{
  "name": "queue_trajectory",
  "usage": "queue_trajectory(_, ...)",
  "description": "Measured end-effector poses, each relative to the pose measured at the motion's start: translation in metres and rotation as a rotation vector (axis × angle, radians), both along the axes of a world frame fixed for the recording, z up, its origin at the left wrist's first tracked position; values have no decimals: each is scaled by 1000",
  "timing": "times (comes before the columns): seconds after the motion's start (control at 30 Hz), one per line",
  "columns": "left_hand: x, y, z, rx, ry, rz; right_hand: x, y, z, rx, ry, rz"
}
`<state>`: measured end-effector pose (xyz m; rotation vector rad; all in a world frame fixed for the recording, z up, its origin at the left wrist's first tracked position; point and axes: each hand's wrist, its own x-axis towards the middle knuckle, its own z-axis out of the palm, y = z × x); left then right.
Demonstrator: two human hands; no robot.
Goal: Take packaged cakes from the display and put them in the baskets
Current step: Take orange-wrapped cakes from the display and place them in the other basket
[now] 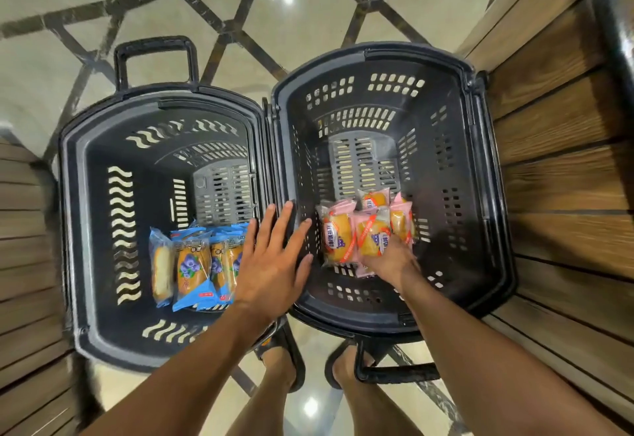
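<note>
Left hand: we see the left hand [274, 264] flat in the lower centre, fingers straight and spread, released, holding nothing.
Right hand: the right hand [391, 262] is down inside the right basket [377, 49], on the pink cakes [338, 236]. The packs hide its fingertips, so we cannot tell if it grasps one.
Blue cakes: the blue cakes [192, 264] lie in the left basket [154, 96], in its lower part.
Edges: the two rims touch at the frame centre, under the left hand's fingers. The right basket stands just beside the wooden display [566, 161].
Open room: above both groups of packs we see the grey basket bottoms; the tiled floor [308, 24] fills the upper frame.
</note>
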<state>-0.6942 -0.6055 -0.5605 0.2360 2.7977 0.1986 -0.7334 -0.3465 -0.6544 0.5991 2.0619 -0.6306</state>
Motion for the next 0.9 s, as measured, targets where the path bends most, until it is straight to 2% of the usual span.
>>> queue_trajectory(0.2, -5, 3, 33, -6, -122, 38, -4, 4, 58, -24, 10, 0)
queue_trajectory(0.37, -5, 9, 104, -22, -184, 11, -3, 18, 125, -74, 64, -13)
queue_trajectory(0.6, -17, 14, 239, -62, -61, -179, -23, -4, 334, -22, 291, 48)
queue_trajectory(0.9, -57, 14, 413, 73, 225, -409, -2, -17, 555, 116, 657, 116)
